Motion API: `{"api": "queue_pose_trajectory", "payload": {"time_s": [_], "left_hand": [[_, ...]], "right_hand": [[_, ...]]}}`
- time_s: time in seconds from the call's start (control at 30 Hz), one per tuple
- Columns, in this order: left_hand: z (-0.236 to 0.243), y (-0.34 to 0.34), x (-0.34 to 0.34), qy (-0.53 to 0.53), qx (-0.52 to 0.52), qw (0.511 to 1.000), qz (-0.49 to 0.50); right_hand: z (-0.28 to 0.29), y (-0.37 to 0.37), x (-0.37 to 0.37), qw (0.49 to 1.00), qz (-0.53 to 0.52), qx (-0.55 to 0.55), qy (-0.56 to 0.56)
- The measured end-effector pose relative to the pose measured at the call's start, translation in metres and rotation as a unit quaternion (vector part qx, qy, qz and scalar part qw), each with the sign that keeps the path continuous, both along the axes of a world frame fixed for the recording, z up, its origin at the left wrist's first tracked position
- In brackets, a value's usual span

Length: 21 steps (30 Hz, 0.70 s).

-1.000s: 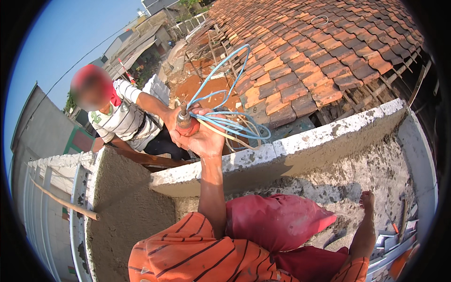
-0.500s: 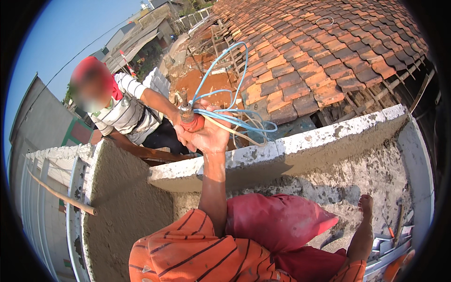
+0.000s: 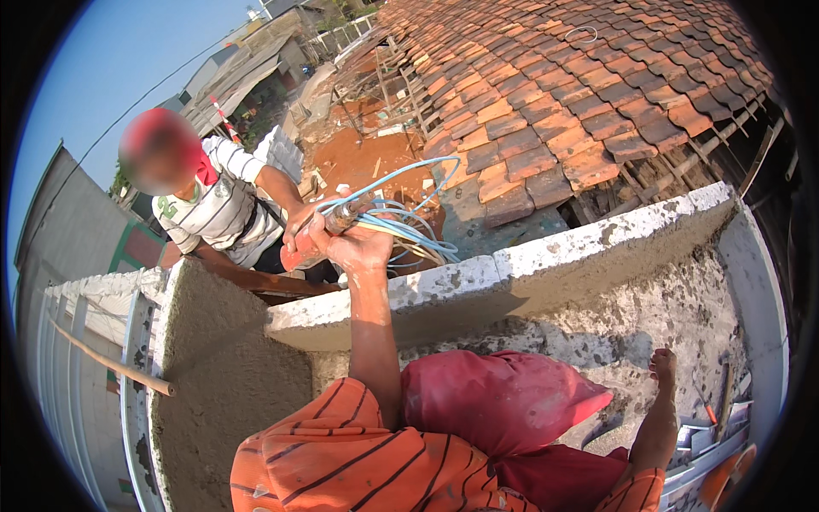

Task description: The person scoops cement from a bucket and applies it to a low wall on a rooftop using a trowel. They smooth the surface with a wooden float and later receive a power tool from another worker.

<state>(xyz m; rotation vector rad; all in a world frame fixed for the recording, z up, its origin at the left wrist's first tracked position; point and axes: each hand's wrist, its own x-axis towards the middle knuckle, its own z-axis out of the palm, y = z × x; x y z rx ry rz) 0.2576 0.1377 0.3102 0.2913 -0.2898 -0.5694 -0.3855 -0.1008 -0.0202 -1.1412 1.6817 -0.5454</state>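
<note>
My left hand (image 3: 360,249) is raised over the top of a concrete parapet (image 3: 478,277) and is shut on a red power tool (image 3: 300,253) with a metal nose. A coil of light blue cable (image 3: 401,224) hangs from the tool. Another person in a striped shirt (image 3: 217,213) stands beyond the wall, and that person's hand (image 3: 299,224) is on the same tool. My right hand (image 3: 662,365) rests low on the rough plastered face at the lower right, holding nothing.
A red cloth bundle (image 3: 495,399) lies in front of my orange striped shirt. A wooden stick (image 3: 111,365) juts out at left. Beyond the parapet are a clay-tile roof (image 3: 580,102), bare timber battens (image 3: 401,85) and a drop to reddish ground.
The red tool has shifted left toward the other person, whose hand stays on it. My left hand keeps its grip; my right hand has not moved.
</note>
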Motion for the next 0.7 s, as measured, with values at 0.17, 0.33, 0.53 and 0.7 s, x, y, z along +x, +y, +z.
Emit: {"api": "queue_pose_trajectory", "payload": {"time_s": [0.17,0.33,0.53,0.7], "left_hand": [[0.032,0.021,-0.010,-0.044,0.021,0.999,-0.019],[0.059,0.041,-0.018,-0.051,0.008,0.999,0.003],[0.083,0.053,-0.029,-0.156,-0.027,0.980,-0.124],[0.112,0.047,-0.037,-0.233,-0.117,0.950,-0.174]], "right_hand": [[0.001,-0.009,-0.001,1.000,0.008,-0.007,-0.002],[-0.007,-0.023,0.004,0.999,0.016,0.017,-0.036],[-0.010,-0.026,0.010,0.999,0.026,-0.028,-0.007],[-0.007,-0.023,0.006,0.999,0.012,-0.022,-0.025]]}}
